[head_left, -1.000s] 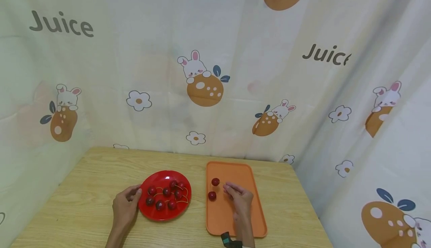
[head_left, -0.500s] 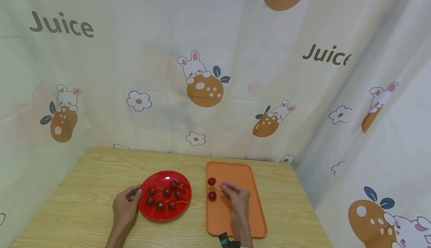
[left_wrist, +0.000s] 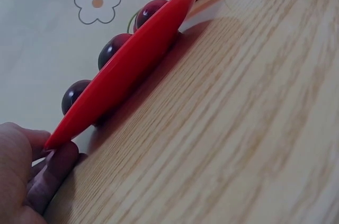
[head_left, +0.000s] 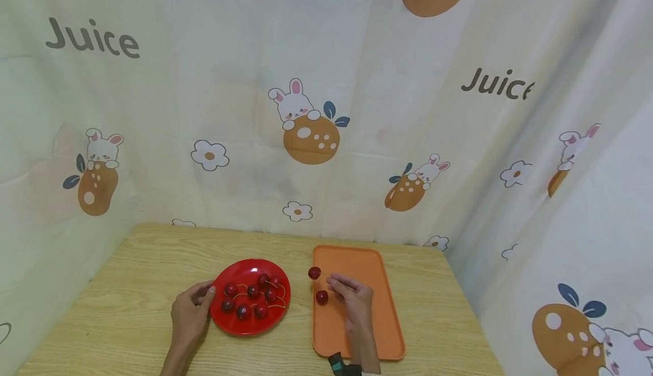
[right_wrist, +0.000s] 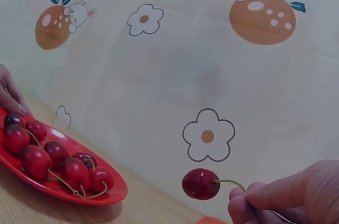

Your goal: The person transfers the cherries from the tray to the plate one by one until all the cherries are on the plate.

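Note:
My left hand (head_left: 190, 315) grips the left rim of a round red plate (head_left: 275, 320), thumb on top and fingers beneath, as the left wrist view (left_wrist: 122, 86) shows. Several dark red cherries with stems lie on the plate, one of them a cherry (head_left: 243, 311) near its front. Between thumb and fingers, my right hand (head_left: 357, 299) pinches the stem of a cherry (right_wrist: 201, 184), which sticks out to the left of the fingertips. In the head view that cherry overlaps the left rim of the orange tray (head_left: 380, 285). Another cherry (head_left: 322, 297) lies on the tray.
Plate and tray sit side by side on a wooden table (head_left: 127, 291), with a strip of wood between them. A printed curtain (head_left: 229, 109) hangs behind the table and along its sides.
My right hand has moved left with the held cherry, from over the tray to its left rim. The left hand and the plate have stayed put.

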`<state>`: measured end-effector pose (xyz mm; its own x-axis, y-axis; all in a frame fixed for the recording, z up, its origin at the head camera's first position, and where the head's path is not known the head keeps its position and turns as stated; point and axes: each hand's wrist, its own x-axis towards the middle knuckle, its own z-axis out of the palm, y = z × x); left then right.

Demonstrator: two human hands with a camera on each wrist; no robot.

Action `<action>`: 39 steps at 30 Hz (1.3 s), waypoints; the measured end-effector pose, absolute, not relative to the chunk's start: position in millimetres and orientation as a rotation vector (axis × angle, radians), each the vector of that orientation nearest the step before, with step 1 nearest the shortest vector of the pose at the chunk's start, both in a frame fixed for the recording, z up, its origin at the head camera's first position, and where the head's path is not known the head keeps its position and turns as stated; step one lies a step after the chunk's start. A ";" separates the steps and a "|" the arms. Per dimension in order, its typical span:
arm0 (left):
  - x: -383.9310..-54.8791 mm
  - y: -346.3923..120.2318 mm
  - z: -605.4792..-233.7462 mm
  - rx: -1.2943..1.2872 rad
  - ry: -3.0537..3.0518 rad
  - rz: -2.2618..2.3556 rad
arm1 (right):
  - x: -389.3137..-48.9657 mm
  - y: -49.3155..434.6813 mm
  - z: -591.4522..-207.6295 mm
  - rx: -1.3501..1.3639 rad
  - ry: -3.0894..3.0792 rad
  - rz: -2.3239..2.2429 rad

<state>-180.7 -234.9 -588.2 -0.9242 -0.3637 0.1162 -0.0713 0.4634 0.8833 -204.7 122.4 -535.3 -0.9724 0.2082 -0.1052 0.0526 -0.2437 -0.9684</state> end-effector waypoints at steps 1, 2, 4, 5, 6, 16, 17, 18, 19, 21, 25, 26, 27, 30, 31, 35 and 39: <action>-180.6 -235.0 -588.2 0.369 -2.429 -1.443 | -205.0 121.7 -534.9 -0.321 -1.867 2.383; -180.5 -235.0 -588.3 0.367 -2.430 -1.442 | -205.2 120.9 -534.6 -0.315 -1.867 2.388; -180.5 -235.1 -588.4 0.365 -2.429 -1.439 | -205.7 118.8 -533.9 -0.303 -1.864 2.401; -180.7 -235.1 -588.6 0.365 -2.426 -1.439 | -205.9 117.5 -533.4 -0.300 -1.861 2.408; -180.9 -235.2 -588.7 0.365 -2.424 -1.438 | -206.1 116.2 -532.9 -0.293 -1.858 2.413; -177.9 -236.2 -589.7 0.366 -2.449 -1.425 | -205.7 105.4 -528.2 -0.252 -1.866 2.442; -177.7 -236.1 -590.0 0.366 -2.452 -1.428 | -205.6 104.5 -527.3 -0.251 -1.861 2.447; -177.9 -235.9 -590.0 0.367 -2.454 -1.428 | -205.7 103.7 -526.5 -0.244 -1.860 2.449; -177.9 -235.8 -590.1 0.367 -2.454 -1.429 | -205.7 102.9 -525.7 -0.235 -1.854 2.452; -178.3 -235.6 -590.1 0.369 -2.448 -1.430 | -206.2 101.2 -523.9 -0.219 -1.857 2.452; -179.5 -235.8 -589.9 0.377 -2.434 -1.428 | -206.9 97.9 -520.7 -0.195 -1.872 2.458; -180.0 -235.9 -589.6 0.378 -2.431 -1.427 | -207.2 97.1 -520.0 -0.198 -1.872 2.467; -180.7 -236.1 -589.5 0.374 -2.430 -1.426 | -207.3 96.3 -519.2 -0.193 -1.869 2.479; -182.7 -236.6 -589.3 0.359 -2.423 -1.428 | -208.5 94.2 -518.6 -0.187 -1.852 2.529; -183.1 -236.8 -589.4 0.354 -2.418 -1.431 | -209.0 93.6 -518.8 -0.186 -1.852 2.539; -183.5 -237.3 -590.1 0.355 -2.421 -1.440 | -210.1 90.9 -520.8 -0.159 -1.858 2.569; -181.9 -236.8 -590.1 0.363 -2.427 -1.448 | -208.2 87.6 -521.9 -0.136 -1.862 2.594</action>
<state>-181.9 -236.8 -590.1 -0.9258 -0.3590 0.1187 -0.0659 0.4623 0.8843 -208.2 87.6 -521.9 -0.9949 0.0054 -0.1009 0.0939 -0.3203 -0.9427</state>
